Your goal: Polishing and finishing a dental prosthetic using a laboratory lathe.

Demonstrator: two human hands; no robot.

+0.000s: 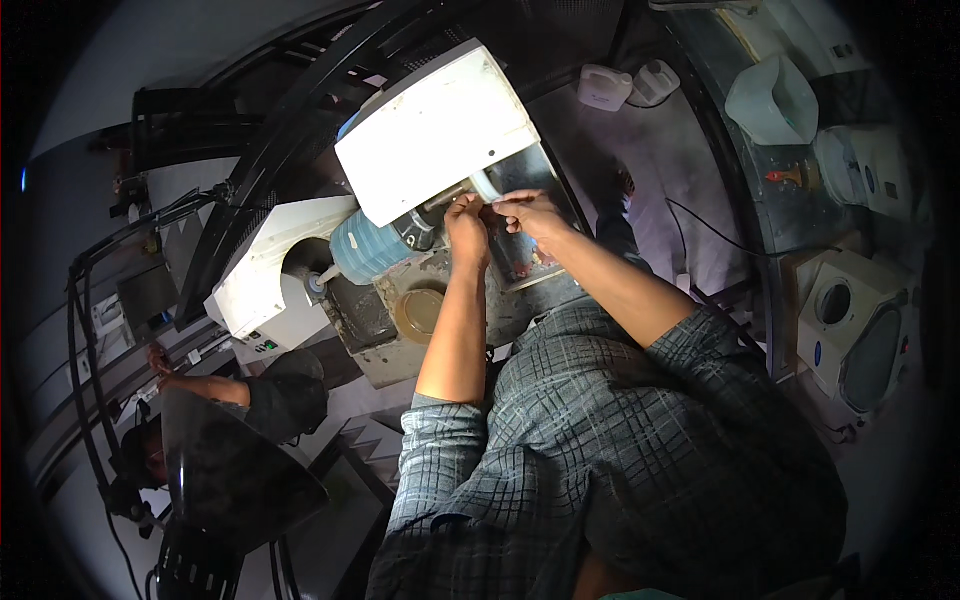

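Note:
My left hand (467,220) has its fingers closed at a metal shaft (443,200) under a white machine housing (430,130). My right hand (527,213) is beside it, fingers pinched at a pale ring or wheel (486,184) on that shaft; exactly what each fingertip grips is too small to make out. Just left of my hands lies a blue cylindrical motor (365,247), connected at its left to a second white housing (250,270). Below are a grimy metal base (370,365) and a round tan dish (420,312). A metal tray (540,180) sits under the right housing.
A co-worker's arm (210,388) is at lower left, near a black lamp shade (220,470) and cables. At right are a white tub (770,100), a boxy cream machine (835,330) and a loose cable (730,240). Plastic jugs (605,87) stand at the back right.

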